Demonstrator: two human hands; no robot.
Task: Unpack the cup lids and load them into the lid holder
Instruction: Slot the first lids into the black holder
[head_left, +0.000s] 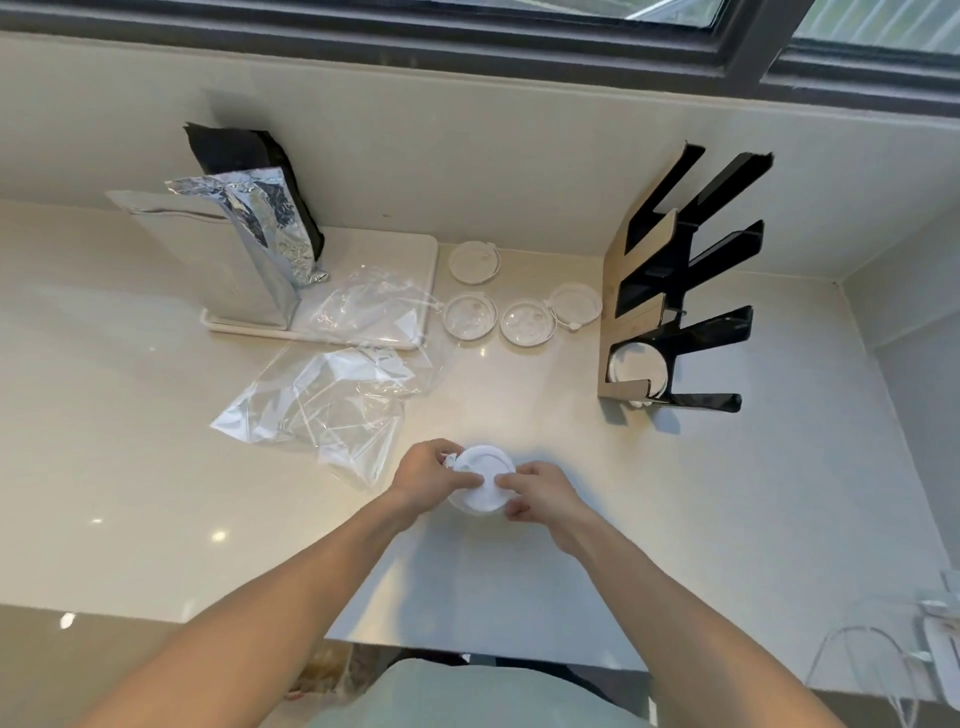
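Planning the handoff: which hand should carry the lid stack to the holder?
Right hand, probably. Both hands grip the lid stack, but the lid holder stands on the right side; the left hand would cross over.

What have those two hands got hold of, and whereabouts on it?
A white stack of cup lids, held above the counter. The left hand grips its left rim, near the small tab; the right hand pinches its right edge.
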